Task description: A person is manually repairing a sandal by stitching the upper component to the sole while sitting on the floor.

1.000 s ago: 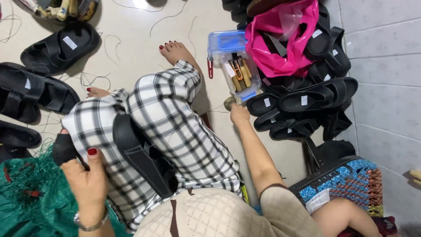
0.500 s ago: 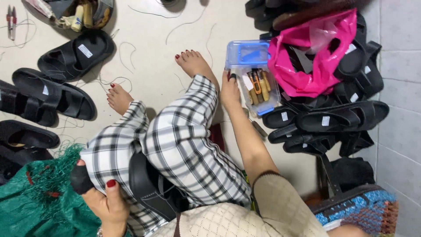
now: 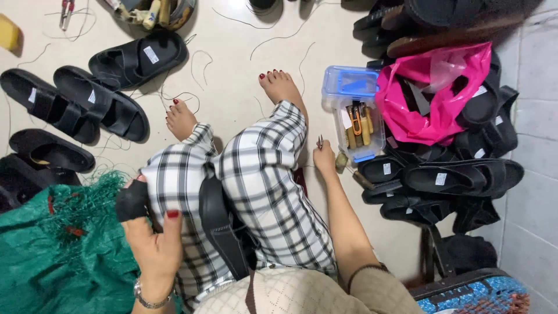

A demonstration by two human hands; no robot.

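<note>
In the head view, the person sits on a pale tiled floor with knees drawn up in black-and-white checked trousers. The left hand rests against the left thigh, its fingers curled round one end of a black leather sandal strap; the dark end piece shows at the fingertips and the strap itself lies across the lap between the thighs. The thumb lies pressed along the strap end. A green mesh net bag lies just beside this hand.

The right hand reaches down to the floor beside the right shin, fingers closed together and pinching a small thin metal tool that points upward. Just beyond it stands a clear plastic box with a blue lid, holding small tools. A pink plastic bag lies on a heap of black sandals to the right. More black sandals lie apart on the left.
</note>
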